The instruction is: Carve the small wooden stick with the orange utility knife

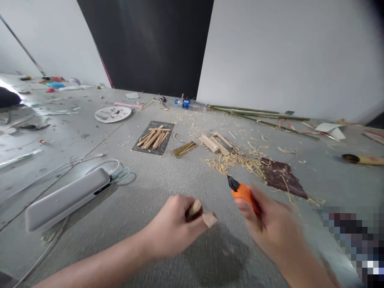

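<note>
My left hand [172, 226] is closed around a short pale bamboo piece [195, 208], whose end pokes out between the fingers. My right hand [270, 226] grips an orange utility knife [241, 191] with its dark tip pointing up and left, a short way from the bamboo piece. Both hands hover low over the grey floor near me. Beyond them lie a pile of bamboo shavings [237, 160], split bamboo strips [216, 143] and a dark mat [153, 138] holding several cut sticks.
A grey power strip [67, 198] with cables lies at left. Dark sandpaper [282, 176] sits right of the shavings. Long green bamboo stalks [258, 114], a water bottle [189, 104], scissors [159, 100] and a white disc [113, 113] lie farther back by the wall.
</note>
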Available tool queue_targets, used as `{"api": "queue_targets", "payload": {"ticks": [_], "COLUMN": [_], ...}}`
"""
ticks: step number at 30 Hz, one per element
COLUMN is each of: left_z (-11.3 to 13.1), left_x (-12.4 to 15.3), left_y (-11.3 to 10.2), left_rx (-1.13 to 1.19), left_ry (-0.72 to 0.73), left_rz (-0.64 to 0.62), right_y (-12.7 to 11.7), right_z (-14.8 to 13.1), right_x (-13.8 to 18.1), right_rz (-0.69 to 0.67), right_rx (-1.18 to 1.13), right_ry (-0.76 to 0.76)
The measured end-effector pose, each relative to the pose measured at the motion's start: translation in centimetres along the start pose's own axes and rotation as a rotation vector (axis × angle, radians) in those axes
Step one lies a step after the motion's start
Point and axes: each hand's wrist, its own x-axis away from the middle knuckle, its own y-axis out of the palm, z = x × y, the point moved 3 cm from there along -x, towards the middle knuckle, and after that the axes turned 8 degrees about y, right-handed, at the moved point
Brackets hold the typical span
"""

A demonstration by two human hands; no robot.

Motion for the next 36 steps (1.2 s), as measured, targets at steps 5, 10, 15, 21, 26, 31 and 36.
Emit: {"api": "queue_targets", "payload": {"ticks": [5,10,15,21,26,31,36], "left_z": [-0.4,-0.5,-0.4,-0.4,-0.5,-0.6,-0.8], "left_x": [-0.6,-0.5,-0.6,-0.5,-0.4,-0.4,-0.5], "left_y": [-1.6,-1.4,-1.4,-1.4,-1.4,-1.4,-1.5], "left_rx": [0.114,0.124,0.113,0.023,-0.058,-0.154,-0.197], "left_ry": [0.002,-0.01,0.024,0.081,0.097,0.101,0.125], "left_rz": [0.06,0.032,0.021,0.039,0.053,0.057,0.064], "right_y": [1.9,2.6,2.6,3.0,3.0,2.8,2.6], "right_z": [-0.5,-1.1,-1.3,-1.7,-1.7,-2.0,-2.2], "right_x": [0.2,0.5,0.6,0.6,0.8,0.8,0.8], "right_rz": [-0.245,-0.299,-0.328,-0.456,-0.493,-0.534,-0.544], "right_rx": [-0.082,-0.189,-0.204,-0.233,-0.22,-0.185,-0.177], "right_ry": [0.022,0.026,-0.011,-0.038,-0.034,-0.028,-0.03]}}
